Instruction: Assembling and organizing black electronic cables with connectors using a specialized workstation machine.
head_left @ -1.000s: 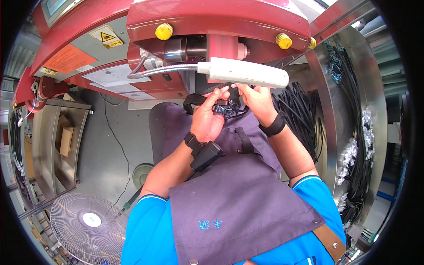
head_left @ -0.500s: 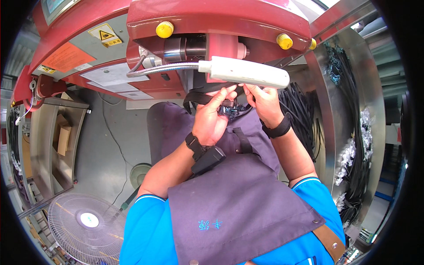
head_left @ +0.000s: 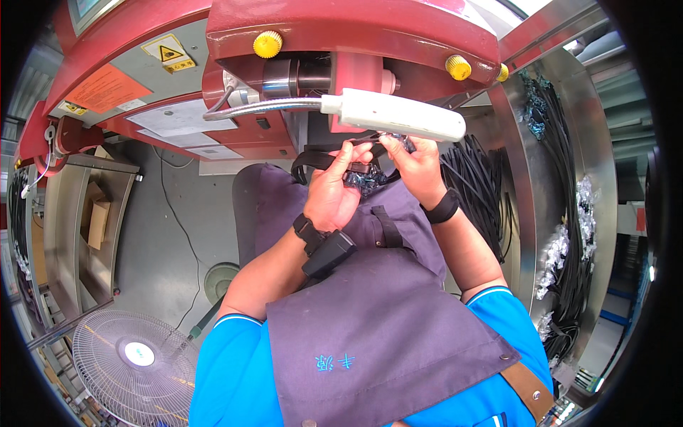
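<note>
Just below the machine's pink wheel point(head_left: 359, 75), my two hands work close together on a black belt point(head_left: 304, 162). My left hand point(head_left: 333, 192) is closed on it, thumb on top, with a dark bundle in crinkled clear film point(head_left: 364, 181) under its fingers. My right hand point(head_left: 418, 169) pinches the strap between thumb and fingers, beside the left fingertips. A dark shiny piece point(head_left: 408, 143) shows by the right fingers. The white lamp head point(head_left: 402, 115) on its bendable metal arm hangs over the hands and hides part of the strap.
A red machine housing point(head_left: 341, 25) with yellow knobs point(head_left: 267, 44) spans the top. Many black straps point(head_left: 473, 185) hang to the right, beside a metal trough point(head_left: 526, 235) holding more, some film-wrapped. A floor fan point(head_left: 135, 370) stands lower left, near a metal shelf point(head_left: 71, 235).
My right hand has turned and dropped slightly, and the dark shiny piece now shows by its fingers. My left hand keeps its hold. The whole view has shifted a little.
</note>
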`<state>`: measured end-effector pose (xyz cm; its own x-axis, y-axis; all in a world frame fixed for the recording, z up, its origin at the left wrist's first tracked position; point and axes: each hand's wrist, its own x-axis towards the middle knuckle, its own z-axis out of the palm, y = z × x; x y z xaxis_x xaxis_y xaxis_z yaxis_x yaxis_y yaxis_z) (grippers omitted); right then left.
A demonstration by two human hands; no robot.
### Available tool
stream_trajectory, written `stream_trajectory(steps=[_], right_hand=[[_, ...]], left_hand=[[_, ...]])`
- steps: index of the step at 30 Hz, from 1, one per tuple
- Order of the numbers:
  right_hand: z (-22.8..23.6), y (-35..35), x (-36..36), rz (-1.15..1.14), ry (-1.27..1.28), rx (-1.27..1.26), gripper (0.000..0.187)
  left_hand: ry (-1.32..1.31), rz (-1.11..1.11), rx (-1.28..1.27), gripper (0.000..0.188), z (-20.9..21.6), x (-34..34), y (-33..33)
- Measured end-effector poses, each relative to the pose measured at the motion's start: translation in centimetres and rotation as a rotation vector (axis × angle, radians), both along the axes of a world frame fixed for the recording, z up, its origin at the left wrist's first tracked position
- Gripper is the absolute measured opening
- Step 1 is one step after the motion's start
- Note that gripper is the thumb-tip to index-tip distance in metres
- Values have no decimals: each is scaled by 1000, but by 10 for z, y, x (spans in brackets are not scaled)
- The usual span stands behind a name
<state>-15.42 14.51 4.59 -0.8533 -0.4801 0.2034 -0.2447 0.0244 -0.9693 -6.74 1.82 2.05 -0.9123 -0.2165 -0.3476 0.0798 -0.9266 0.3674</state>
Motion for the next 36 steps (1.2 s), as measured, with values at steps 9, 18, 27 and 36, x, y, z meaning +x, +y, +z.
stream_trajectory(steps=[9, 18, 27, 36], right_hand=[[18, 11, 6, 265, 531, 304, 19], [8, 18, 9, 160, 314, 377, 19], [-3, 12, 4, 45, -166, 85, 9], [0, -5, 3, -11, -267, -46, 8]], left_hand=[[-38, -234, 37, 21, -18, 7, -15], [-39, -123, 75, 23, -27, 8, -11], [26, -78, -67, 21, -21, 10, -7], [-8, -42, -56, 17, -7, 7, -9]])
